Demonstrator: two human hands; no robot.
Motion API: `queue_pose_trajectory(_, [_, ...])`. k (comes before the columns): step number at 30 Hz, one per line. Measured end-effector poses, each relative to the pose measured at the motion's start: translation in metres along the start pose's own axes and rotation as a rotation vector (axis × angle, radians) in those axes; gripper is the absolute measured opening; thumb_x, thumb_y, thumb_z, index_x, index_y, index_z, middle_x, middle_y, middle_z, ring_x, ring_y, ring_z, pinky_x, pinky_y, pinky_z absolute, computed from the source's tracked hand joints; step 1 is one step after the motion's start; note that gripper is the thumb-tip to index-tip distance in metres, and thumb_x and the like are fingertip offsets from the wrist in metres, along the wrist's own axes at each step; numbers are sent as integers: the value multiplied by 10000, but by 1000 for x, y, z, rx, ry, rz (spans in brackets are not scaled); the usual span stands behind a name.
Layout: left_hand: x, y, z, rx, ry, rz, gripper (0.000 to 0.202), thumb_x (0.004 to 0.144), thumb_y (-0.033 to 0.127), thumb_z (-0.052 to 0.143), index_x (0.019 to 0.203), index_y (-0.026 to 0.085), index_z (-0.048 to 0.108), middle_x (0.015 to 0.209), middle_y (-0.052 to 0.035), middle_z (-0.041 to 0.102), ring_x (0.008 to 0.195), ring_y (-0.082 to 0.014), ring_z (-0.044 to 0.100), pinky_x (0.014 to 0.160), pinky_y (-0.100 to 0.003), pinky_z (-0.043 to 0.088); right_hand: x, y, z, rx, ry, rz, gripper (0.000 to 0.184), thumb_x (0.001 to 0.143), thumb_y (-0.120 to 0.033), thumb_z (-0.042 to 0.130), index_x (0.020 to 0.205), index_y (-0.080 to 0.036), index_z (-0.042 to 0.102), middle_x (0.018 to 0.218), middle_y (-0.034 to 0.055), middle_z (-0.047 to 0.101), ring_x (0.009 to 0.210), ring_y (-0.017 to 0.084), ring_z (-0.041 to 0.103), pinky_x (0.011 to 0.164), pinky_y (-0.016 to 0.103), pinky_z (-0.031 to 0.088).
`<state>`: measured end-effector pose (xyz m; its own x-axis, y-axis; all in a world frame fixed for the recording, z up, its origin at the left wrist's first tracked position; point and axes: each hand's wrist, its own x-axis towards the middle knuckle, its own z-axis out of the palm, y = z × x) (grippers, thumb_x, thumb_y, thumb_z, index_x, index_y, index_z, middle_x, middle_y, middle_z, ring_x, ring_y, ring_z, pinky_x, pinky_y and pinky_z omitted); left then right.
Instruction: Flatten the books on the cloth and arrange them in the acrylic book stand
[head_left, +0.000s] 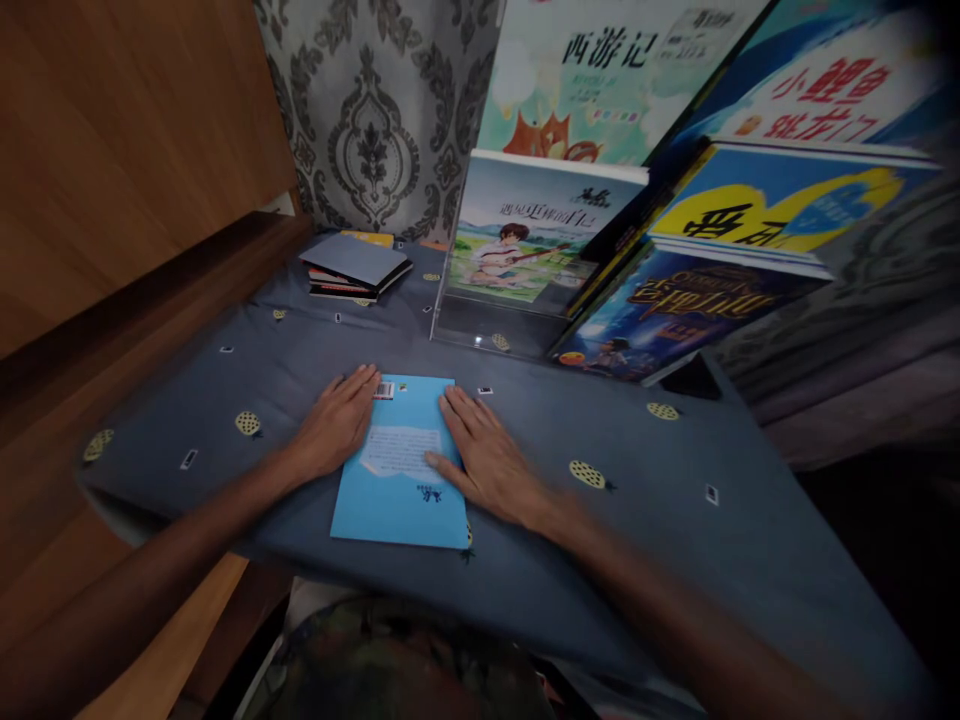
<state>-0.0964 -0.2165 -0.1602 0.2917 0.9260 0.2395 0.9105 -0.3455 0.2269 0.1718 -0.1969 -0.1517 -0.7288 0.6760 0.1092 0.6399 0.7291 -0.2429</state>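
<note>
A thin light-blue book (401, 490) lies back cover up on a table draped in a blue-grey cloth (675, 520). A white text patch sits mid-cover and a barcode label at its far left corner. My left hand (334, 425) rests flat along the book's left edge, fingers stretched out toward the barcode. On the book's right side my right hand (487, 460) lies flat, its fingers spread and its thumb on the cover. Neither hand holds anything.
A small stack of books (356, 268) lies at the far left of the table. A clear stand (480, 335) holds an illustrated book (536, 235) upright. More picture books (697, 300) lean at the right and back. Wooden furniture (112, 150) borders the left.
</note>
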Motion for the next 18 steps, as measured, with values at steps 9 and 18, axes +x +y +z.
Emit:
queue_pose_trajectory(9, [-47, 21, -11, -50, -6, 74, 506, 1064, 251, 237, 1546, 166, 365, 1584, -121, 420, 1492, -237, 359, 1216, -490, 343, -93, -37, -13, 28, -88, -248, 1163, 828, -746, 593, 1622, -135, 3, 1656, 255, 165, 1548, 386, 129, 1213, 659, 235])
queue_pose_trajectory(18, [-59, 30, -14, -79, 26, 79, 497, 1067, 254, 279, 1553, 182, 358, 1578, -102, 429, 1481, -224, 378, 1218, -469, 358, -105, -65, 6, -116, 88, -210, 692, 891, -145, 612, 1540, -175, 374, 1539, 235, 453, 1476, 374, 365, 1104, 662, 437])
